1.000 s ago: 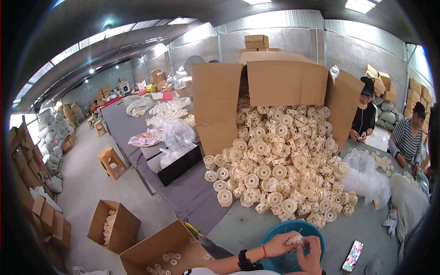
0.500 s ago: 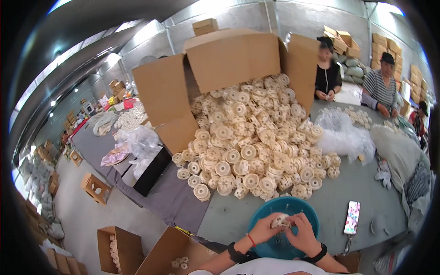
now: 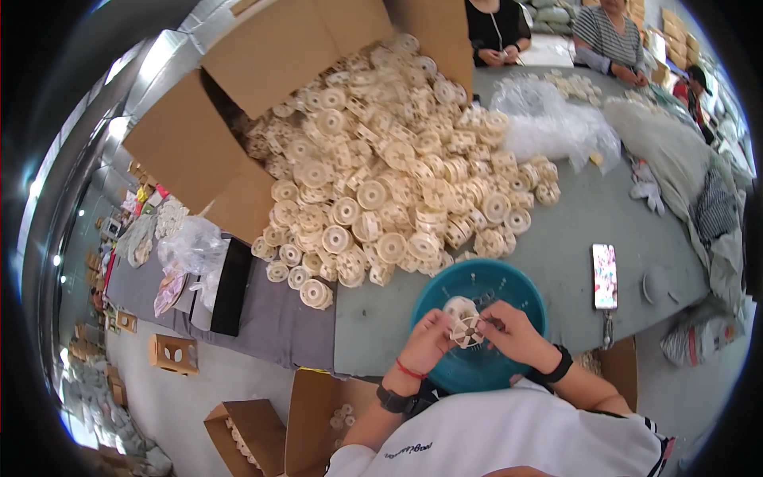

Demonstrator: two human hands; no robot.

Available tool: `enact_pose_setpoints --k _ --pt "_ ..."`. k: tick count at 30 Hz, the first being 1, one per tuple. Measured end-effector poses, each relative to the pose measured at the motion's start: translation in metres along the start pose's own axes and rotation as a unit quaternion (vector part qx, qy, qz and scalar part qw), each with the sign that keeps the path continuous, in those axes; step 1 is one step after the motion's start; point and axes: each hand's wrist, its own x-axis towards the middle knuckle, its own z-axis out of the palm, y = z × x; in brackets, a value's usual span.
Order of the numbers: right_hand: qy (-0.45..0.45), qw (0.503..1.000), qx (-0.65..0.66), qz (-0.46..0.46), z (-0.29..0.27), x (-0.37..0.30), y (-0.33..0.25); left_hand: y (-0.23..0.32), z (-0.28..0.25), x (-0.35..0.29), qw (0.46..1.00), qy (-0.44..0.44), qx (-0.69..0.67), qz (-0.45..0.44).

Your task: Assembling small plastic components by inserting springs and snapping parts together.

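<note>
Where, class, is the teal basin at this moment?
In the head view, the teal basin is right of centre in the lower half, beneath the left hand and right hand, beside the heap of cream plastic parts.

Beyond the fingers point(image 3: 435, 323), a heap of cream parts point(image 3: 389, 191) is blocking the way. Beneath the fingers, a teal basin point(image 3: 528, 297) is limiting low sideways passage. Rightward of the fingers, bare table point(image 3: 567, 274) is leaving a lane before the phone point(image 3: 605, 275).

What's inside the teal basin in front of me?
Small loose pieces show in the teal basin, too small to identify. The left hand, right hand and cream wheel-like part hide whatever lies beneath them.
</note>
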Motion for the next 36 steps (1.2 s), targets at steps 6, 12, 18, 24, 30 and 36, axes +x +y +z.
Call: enact_pose_setpoints --k 6,12,18,24,30,36 --pt "-0.05 0.973 0.22 0.047 -0.033 -0.009 0.002 0.002 -0.005 -0.001 0.95 0.084 0.288 0.089" --pt "0.007 0.975 0.206 0.083 -0.096 -0.057 0.021 0.007 -0.012 -0.038 0.818 0.102 0.535 0.184" --pt "0.093 0.932 0.064 0.343 -0.168 -0.195 0.085 0.016 -0.103 -0.191 0.92 0.353 0.171 0.014" --pt "-0.009 0.958 -0.14 0.251 -0.174 -0.165 0.085 0.009 -0.15 -0.224 0.652 0.393 0.635 -0.131" --pt "-0.089 0.995 -0.035 0.04 -0.128 0.035 0.023 0.152 -0.061 -0.006 0.957 0.112 0.26 0.057" --pt "0.089 0.938 -0.321 -0.099 -0.088 0.168 0.027 0.206 -0.013 0.067 0.917 0.188 0.281 0.212"
